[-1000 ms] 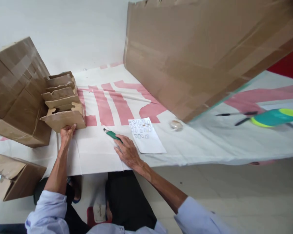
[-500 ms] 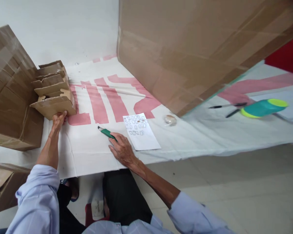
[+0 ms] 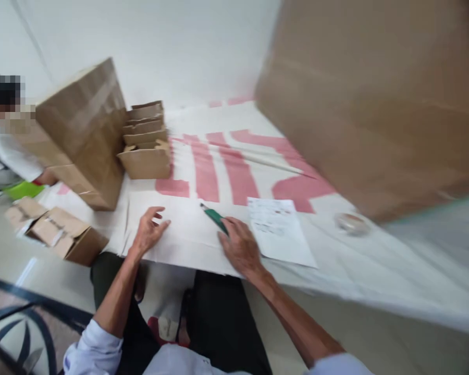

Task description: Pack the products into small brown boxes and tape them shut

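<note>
My right hand (image 3: pixel 242 245) rests on the white cloth-covered table (image 3: pixel 180 219), fingers closed round a green utility knife (image 3: pixel 214 217) whose tip points away to the left. Close beside that hand lies a white sheet of paper (image 3: pixel 283 234) with small drawn shapes. Over the table's front part, my left hand (image 3: pixel 149 229) holds nothing, its thumb and fingers apart and slightly curled. Beyond it stands a row of small open cardboard boxes (image 3: pixel 146 162), pushed together against a tall carton.
A tall taped carton (image 3: pixel 89 140) stands at the left, a very large one (image 3: pixel 375 114) at the right. A roll of clear tape (image 3: pixel 352 224) lies near the paper. Closed small boxes (image 3: pixel 68 234) sit low at the left. Another person's sleeve (image 3: pixel 15 156) shows behind the left carton.
My left hand has let go of the front small box and drawn back towards me. My right hand still holds the knife. The view has swung left, bringing another person into sight.
</note>
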`<state>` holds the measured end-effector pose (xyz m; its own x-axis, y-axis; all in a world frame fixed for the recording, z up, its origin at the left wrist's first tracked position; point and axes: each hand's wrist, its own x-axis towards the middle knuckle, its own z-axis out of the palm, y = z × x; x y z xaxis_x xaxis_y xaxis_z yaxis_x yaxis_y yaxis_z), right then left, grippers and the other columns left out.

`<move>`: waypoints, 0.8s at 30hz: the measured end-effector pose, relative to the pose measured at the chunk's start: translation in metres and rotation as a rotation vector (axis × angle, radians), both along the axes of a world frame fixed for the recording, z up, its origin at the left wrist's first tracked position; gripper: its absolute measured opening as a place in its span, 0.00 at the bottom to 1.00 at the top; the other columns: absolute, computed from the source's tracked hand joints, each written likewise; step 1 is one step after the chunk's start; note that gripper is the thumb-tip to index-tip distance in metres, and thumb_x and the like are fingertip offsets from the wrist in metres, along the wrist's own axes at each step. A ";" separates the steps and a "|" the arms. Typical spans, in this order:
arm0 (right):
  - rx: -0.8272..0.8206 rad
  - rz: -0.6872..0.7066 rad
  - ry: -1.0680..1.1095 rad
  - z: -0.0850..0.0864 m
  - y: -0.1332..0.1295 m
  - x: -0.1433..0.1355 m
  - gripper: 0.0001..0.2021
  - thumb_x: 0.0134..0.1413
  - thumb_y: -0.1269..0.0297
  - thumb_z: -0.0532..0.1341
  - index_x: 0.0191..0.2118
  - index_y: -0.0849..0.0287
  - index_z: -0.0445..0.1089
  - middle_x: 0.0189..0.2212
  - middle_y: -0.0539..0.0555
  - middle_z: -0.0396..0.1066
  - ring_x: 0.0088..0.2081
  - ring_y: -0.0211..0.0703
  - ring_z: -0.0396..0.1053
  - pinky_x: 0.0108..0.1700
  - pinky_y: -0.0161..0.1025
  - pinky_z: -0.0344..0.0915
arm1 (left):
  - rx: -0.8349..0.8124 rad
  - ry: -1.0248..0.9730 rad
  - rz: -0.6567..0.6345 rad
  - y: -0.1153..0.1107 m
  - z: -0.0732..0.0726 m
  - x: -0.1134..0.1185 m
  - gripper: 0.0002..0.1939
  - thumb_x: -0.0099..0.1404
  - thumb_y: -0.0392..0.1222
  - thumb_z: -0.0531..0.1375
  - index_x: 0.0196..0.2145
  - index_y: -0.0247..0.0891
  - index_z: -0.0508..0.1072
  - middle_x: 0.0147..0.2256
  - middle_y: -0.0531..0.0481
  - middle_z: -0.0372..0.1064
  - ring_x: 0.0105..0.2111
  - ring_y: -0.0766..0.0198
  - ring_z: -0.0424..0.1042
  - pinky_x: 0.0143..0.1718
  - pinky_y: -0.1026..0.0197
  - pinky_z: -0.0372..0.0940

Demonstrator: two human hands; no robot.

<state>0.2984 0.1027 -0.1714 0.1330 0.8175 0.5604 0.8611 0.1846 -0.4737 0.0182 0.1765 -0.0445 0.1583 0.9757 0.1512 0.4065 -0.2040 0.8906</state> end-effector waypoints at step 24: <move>0.057 0.022 -0.119 -0.026 -0.005 0.014 0.14 0.64 0.63 0.56 0.52 0.60 0.72 0.45 0.64 0.75 0.46 0.59 0.70 0.51 0.53 0.68 | 0.189 -0.124 0.880 -0.052 0.034 -0.298 0.33 0.51 0.52 0.71 0.52 0.36 0.71 0.44 0.44 0.74 0.43 0.56 0.76 0.47 0.50 0.76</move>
<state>0.3119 0.0981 -0.1978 0.0447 0.7861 0.6165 0.9062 0.2279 -0.3563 -0.2796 0.1248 -0.0109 -0.6608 0.6934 0.2874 0.3882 -0.0120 0.9215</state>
